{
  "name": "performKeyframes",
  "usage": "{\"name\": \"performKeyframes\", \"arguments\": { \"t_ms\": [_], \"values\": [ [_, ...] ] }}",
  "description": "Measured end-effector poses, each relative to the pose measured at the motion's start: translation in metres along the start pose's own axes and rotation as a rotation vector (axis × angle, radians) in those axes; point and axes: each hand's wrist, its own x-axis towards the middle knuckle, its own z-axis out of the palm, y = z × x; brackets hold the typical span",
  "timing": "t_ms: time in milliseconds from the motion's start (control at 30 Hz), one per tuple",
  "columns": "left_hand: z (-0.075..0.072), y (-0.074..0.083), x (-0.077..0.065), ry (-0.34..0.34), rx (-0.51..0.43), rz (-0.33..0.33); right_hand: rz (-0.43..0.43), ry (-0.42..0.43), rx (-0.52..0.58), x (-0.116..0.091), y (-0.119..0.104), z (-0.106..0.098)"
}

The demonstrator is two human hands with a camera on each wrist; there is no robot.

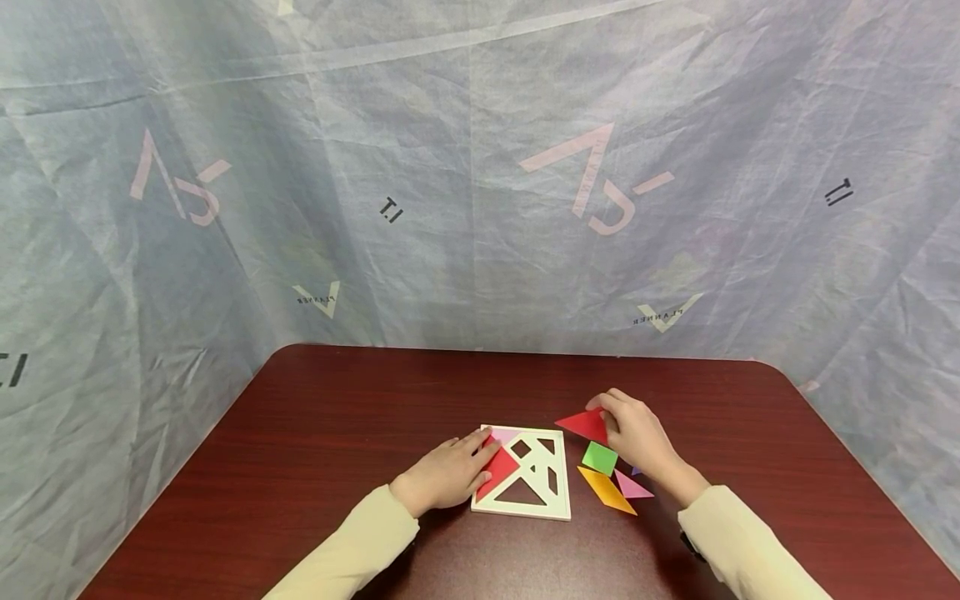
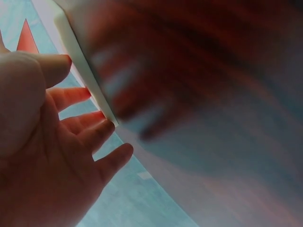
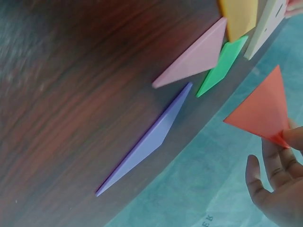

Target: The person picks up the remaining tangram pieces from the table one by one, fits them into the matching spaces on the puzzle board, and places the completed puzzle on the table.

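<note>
Approx 2 of 7 pcs in, one in the air

Nearest: pale sleeves [image 1: 352,546], arms reaching over the dark red-brown counter [image 1: 337,425]. L hand [image 1: 447,475] lies w/ fingers extended over the L side of the white board [image 1: 551,504], which sits flat on the counter. By those fingers, a large red triangle [image 1: 501,475] looks seated in the board, tho partly covered, so can't confirm the fit; a pink pc [image 1: 506,435] at the far L corner also seems in. Left to fill, by my count: 5 slots, i.e. big triangle at the near edge, slanted four-sider on the R, small triangle, square, & a triangle at the far R corner. Brown shows thru these cutouts; board's thin w/ a plain face.

Just R of it, loose pcs, roughly near to far: orange slanted pc [image 1: 607,490], pink triangle [image 1: 633,486], purple triangle [image 3: 149,139] (mostly hidden in head view), green square [image 1: 599,458]. All thin, flat, one solid colour each.

Farthest pc: second red triangle [image 1: 583,425], pinched near a corner btwn thumb & fingers of R hand [image 1: 633,433], lifted off the counter, unplaced.

Back: grey cloth [image 1: 465,208] w/ printed letters, past the counter's far edge.
</note>
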Motion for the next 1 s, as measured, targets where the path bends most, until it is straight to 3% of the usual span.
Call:
{"name": "performKeyframes", "arguments": {
  "t_ms": [367, 767, 1000],
  "values": [
    [-0.003, -0.002, -0.002, -0.034, -0.05, -0.003, -0.026, -0.041, 0.085, -0.002, -0.016, 0.004],
    [-0.001, -0.004, -0.001, -0.052, -0.047, -0.02, -0.176, -0.065, 0.2, -0.004, -0.032, 0.011],
    [0.001, -0.004, 0.0, -0.054, -0.041, -0.019, -0.207, -0.119, 0.244, -0.006, -0.042, 0.012]
  ]
}}
